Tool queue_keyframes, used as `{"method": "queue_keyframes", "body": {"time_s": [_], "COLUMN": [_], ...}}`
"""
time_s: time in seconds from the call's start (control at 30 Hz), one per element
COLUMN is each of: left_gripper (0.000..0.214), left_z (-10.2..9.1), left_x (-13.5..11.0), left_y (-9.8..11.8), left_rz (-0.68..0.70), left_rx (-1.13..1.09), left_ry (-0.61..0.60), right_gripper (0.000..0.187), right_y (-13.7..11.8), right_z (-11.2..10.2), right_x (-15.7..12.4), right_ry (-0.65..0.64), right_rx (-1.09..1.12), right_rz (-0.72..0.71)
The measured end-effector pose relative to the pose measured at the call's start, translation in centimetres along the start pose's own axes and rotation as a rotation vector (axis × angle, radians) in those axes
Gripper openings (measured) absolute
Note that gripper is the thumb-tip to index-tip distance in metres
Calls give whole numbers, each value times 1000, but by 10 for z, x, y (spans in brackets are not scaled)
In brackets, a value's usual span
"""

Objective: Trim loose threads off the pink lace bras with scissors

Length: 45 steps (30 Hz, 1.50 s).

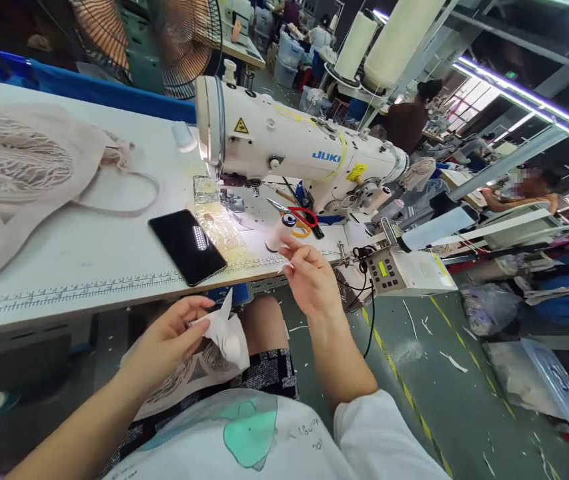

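Note:
My left hand (177, 333) pinches a pale edge of a bra (231, 343) between thumb and fingers, above my lap. The bra's lace part hangs down over my thighs, partly hidden by my forearm. At the table's front edge is my right hand (314, 280), its thumb and fingertips pressed together; whatever lies between them is too small to make out. Just beyond those fingertips stands a thread spool (280, 235). Scissors (300, 219) with red and orange handles lie behind the spool, beside the white sewing machine (274, 143).
A black phone (187, 247) lies on the white table (89, 257) near its ruler strip. Another lace bra (29, 163) covers the table's left side. A control box (407, 272) juts out at right. Behind are a fan (189, 43), large thread cones (357, 47) and other people.

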State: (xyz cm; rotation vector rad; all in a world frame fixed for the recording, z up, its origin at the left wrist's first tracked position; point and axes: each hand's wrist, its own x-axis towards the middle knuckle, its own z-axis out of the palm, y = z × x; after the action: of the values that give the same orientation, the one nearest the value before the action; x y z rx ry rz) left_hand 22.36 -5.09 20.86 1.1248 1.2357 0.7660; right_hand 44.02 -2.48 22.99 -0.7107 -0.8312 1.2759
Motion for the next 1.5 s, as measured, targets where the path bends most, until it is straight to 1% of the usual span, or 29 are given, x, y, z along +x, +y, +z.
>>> {"method": "queue_keyframes", "body": {"time_s": [0.07, 0.13, 0.23, 0.3, 0.33, 0.37, 0.43, 0.5, 0.57, 0.63, 0.73, 0.8, 0.87, 0.97, 1.03, 1.07, 1.1, 1.17, 1.27, 1.37, 1.5], "left_gripper": [38, 41, 40, 36, 35, 35, 37, 40, 41, 37, 32, 31, 34, 42, 43, 43, 42, 34, 29, 32, 30], "left_z": [3, 5, 7, 8, 8, 7, 6, 3, -3, -10, -19, -21, -20, -11, -2, 4, 10, 22, 38, 50, 61], "left_x": [-2, -3, -3, -2, -1, -1, -1, 0, -1, -5, -16, -24, -28, -27, -21, -18, -14, -9, -4, -1, 2], "left_y": [6, 10, 10, 7, 4, 2, -6, -16, -30, -48, -72, -80, -80, -66, -53, -47, -42, -35, -32, -34, -35], "left_rz": [55, 119, 189, 199, 199, 194, 152, 56, -66, -169, -242, -259, -240, -134, -79, -75, -96, -182, -317, -396, -448], "left_rx": [46, 107, 178, 206, 217, 227, 236, 231, 206, 182, 182, 180, 171, 193, 178, 145, 100, 11, -104, -160, -127], "left_ry": [-2, -39, -152, -179, -173, -170, -205, -290, -343, -312, -196, -165, -160, -171, -225, -270, -322, -426, -535, -535, -461], "right_gripper": [17, 16, 13, 13, 15, 17, 21, 24, 24, 22, 18, 18, 19, 23, 24, 23, 22, 18, 14, 14, 18], "right_y": [15, 28, 44, 52, 55, 57, 59, 58, 55, 52, 49, 49, 49, 49, 50, 52, 54, 58, 63, 67, 69], "right_z": [9, 16, 21, 22, 22, 22, 22, 21, 19, 15, 8, 4, 3, 7, 10, 12, 14, 15, 15, 12, 11], "right_x": [-16, -31, -54, -66, -71, -74, -76, -72, -65, -59, -53, -52, -52, -53, -54, -54, -54, -53, -51, -47, -41], "right_ry": [-39, -97, -234, -294, -301, -295, -259, -202, -136, -69, 9, 39, 49, 22, -5, -10, -10, 8, 73, 124, 160], "right_rx": [114, 141, 23, -99, -143, -160, -95, 43, 166, 233, 282, 320, 372, 424, 416, 402, 384, 342, 270, 212, 148], "right_rz": [126, 184, 145, 125, 138, 168, 256, 342, 380, 372, 368, 401, 444, 454, 429, 413, 397, 354, 239, 136, 108]}}
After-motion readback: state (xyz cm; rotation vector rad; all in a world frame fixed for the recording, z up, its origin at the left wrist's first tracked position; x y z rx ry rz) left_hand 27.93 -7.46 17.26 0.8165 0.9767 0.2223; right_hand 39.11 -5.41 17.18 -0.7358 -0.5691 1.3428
